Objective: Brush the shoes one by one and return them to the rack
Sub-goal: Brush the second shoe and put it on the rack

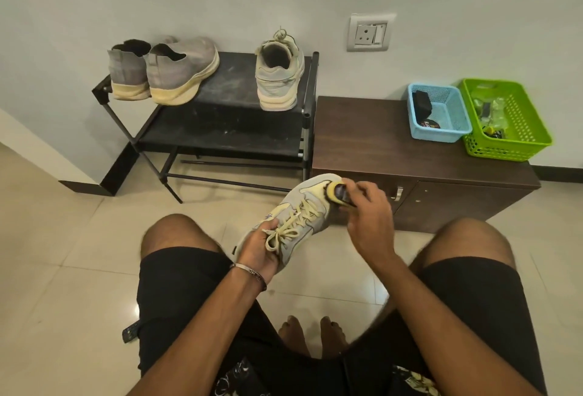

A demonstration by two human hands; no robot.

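A pale laced shoe [303, 209] is held above the floor, between the knees, by the left hand [263, 249], whose fingers are curled round its heel end and laces. A brush [339, 194] is gripped by the fingers of the right hand [370, 222] and is pressed against the toe of that shoe. On the top shelf of the black rack [233, 86] the matching shoe [279, 75] is stood at the right, and a grey pair [164, 69] at the left. On the brown bench [372, 143] a blue basket [437, 113] is seen with a black block and a round tin inside, touching a green basket [506, 119] in which small, unclear items are kept.
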